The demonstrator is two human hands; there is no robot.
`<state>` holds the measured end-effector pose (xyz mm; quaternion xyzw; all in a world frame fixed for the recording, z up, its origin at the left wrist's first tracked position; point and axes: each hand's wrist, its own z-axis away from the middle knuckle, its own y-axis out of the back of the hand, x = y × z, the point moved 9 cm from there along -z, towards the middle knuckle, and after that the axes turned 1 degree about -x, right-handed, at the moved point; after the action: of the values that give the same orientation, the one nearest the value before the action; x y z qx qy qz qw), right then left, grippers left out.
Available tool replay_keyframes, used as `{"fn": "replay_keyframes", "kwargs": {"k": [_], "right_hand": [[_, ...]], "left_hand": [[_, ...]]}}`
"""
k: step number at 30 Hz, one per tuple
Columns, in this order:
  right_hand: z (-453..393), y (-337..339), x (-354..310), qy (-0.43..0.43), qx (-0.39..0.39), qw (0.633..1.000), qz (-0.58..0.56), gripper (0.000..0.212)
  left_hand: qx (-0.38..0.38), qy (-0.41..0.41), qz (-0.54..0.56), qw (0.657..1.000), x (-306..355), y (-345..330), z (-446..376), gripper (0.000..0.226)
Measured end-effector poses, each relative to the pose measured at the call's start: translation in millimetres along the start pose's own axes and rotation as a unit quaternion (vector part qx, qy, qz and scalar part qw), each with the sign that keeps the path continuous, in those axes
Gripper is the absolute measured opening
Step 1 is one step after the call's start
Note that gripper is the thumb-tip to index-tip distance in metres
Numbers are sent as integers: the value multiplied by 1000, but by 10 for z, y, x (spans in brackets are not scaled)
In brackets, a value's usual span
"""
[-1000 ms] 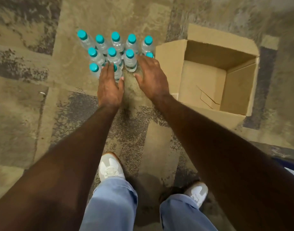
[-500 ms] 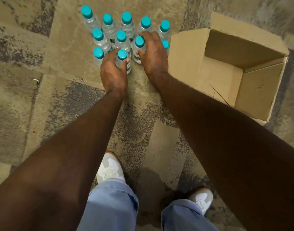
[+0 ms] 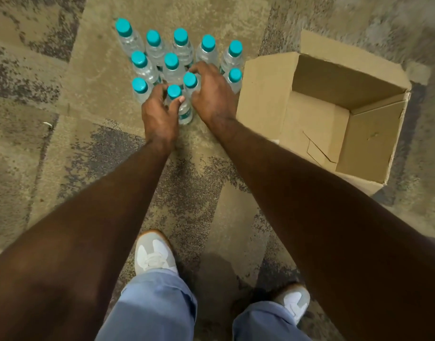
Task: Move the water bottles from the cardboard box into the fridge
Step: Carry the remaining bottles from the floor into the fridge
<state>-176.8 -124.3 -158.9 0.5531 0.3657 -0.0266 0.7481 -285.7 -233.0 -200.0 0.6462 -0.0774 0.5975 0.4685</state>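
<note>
We see water bottles (image 3: 173, 67), teal caps, clustered upright on patterned carpet (image 3: 39, 143), left of box. Left hand (image 3: 159, 114) curls around nearest bottle (image 3: 179, 102), thumb on its neck. Right hand (image 3: 211, 94) wraps next bottle (image 3: 190, 82), fingers among others. Cardboard box (image 3: 329, 119) at right, open, nothing inside. Our grey shoes (image 3: 154, 254) below.
</note>
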Motion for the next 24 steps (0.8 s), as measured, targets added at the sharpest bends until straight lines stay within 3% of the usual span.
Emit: {"fn": "replay_keyframes", "kwargs": {"k": [7,11,15,24], "right_hand": [[-26,-55,163,-75,45,994,-66,25],[53,84,293,-104,50,990,-85,24],[280,389,365,-118,85,976,-162,34],[795,1367,365,-128,130,930,-318,31]], "left_hand": [[-30,-10,23,999,68,-47,-6,26],[-21,22,114,993,110,-1,32,26],[-34,43,186,981,281,51,122,27],[-54,47,273,959,1057,195,360,23]]}}
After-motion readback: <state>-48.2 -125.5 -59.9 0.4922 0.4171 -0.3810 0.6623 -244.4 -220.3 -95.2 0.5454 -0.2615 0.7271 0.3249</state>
